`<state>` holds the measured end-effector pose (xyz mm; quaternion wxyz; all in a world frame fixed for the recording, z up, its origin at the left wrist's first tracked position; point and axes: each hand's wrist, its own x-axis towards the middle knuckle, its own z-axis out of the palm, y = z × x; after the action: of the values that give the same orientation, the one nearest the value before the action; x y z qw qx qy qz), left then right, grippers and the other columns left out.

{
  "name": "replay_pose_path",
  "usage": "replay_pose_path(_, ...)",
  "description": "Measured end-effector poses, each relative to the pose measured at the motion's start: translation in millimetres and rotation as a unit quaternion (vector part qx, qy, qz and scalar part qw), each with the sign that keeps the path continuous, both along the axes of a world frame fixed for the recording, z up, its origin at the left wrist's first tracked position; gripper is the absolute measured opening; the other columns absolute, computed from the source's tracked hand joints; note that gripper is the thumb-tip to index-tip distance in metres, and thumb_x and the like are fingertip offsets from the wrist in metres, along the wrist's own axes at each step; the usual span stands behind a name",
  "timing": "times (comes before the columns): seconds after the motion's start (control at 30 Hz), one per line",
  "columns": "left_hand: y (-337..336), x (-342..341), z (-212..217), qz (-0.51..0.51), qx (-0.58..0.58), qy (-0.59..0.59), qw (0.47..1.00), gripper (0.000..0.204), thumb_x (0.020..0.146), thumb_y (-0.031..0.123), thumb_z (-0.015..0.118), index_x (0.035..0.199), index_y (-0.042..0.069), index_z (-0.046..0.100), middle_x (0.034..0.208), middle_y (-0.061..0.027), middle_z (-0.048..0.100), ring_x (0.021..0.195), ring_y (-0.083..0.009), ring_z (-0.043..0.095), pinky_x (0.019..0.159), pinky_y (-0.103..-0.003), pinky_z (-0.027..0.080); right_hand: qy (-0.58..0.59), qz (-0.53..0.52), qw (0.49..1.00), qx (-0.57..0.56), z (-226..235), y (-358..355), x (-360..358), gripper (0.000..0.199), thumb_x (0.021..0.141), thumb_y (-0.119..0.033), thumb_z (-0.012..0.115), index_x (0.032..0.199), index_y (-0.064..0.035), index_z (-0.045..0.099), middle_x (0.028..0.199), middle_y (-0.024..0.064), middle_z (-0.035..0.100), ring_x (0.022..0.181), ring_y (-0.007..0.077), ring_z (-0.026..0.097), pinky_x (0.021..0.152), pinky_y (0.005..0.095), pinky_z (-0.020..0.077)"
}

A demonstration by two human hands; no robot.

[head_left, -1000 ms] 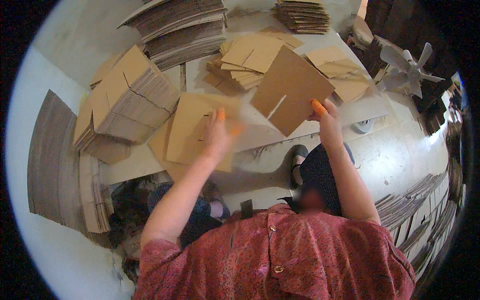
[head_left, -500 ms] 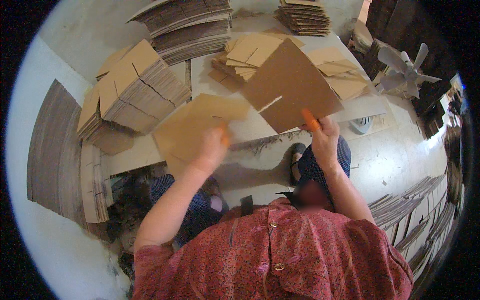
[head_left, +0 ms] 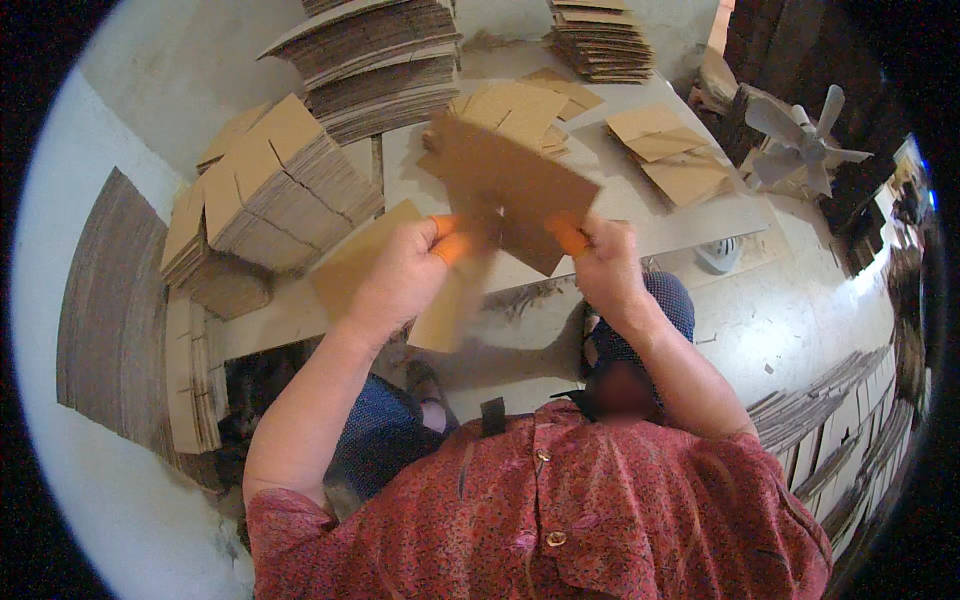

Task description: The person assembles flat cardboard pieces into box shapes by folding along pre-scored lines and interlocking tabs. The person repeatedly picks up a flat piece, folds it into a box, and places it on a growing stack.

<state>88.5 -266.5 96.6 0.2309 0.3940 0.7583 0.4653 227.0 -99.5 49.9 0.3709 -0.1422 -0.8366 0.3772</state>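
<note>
My left hand, with orange covers on its fingers, is closed on a light tan cardboard piece that hangs below the fingers. Closed on the lower right edge of a darker brown slotted cardboard sheet is my right hand, also wearing orange covers. The two pieces meet between my hands, where a small gap of light shows at the slot; motion blur hides how far they interlock. Left of my left hand, another tan cardboard sheet rests at the table's near edge, partly hidden by the hand.
A tall block of slotted cardboard stands at the left of the white table. Loose pieces lie at the right, more stacks at the back. A grey fan is beyond the right edge.
My left hand has risen and brought its piece up against the brown sheet. My right hand has moved left and tilted the sheet, uncovering loose pieces on the table.
</note>
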Motion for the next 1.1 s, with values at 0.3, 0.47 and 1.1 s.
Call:
replay_pose_path(0.3,-15.6,-12.0,-15.1,-0.057,0.230,-0.211,0.948,0.070,0.079,0.046,0.058,0.132,0.006,0.035,0.131,-0.0136,0.039,0.120,-0.0179,0.035,0.094,-0.034,0.033,-0.041,0.015,0.999,0.008,-56.7,10.4,-32.9,0.010,0.079,-0.007,0.059,0.081,0.0031,0.056,0.066,0.0250,0.053,0.050,0.0346,0.043,0.048,0.0339,0.0423)
replay_pose_path(0.47,-30.2,26.4,-94.0,-0.089,0.198,0.025,0.976,0.103,0.070,0.040,0.072,0.140,0.006,0.005,0.142,-0.0176,0.021,0.132,-0.0295,0.020,0.101,-0.035,0.026,-0.071,-0.003,0.997,0.042,-62.2,10.2,-53.4,0.015,0.081,-0.017,0.055,0.076,-0.0026,0.057,0.063,0.0226,0.055,0.060,0.0420,0.055,0.051,0.0462,0.0438)
replay_pose_path(1.1,-12.2,-2.8,-126.5,0.160,0.049,0.044,0.985,0.035,0.083,0.011,0.057,0.112,-0.004,0.046,0.112,-0.0168,0.053,0.102,-0.0267,0.051,0.089,-0.034,0.038,-0.163,-0.164,0.940,-0.252,-56.7,229.1,-225.2,0.057,0.064,-0.041,0.076,0.094,0.0056,0.061,0.083,0.0154,0.064,0.074,0.0246,0.062,0.065,0.0372,0.0482)
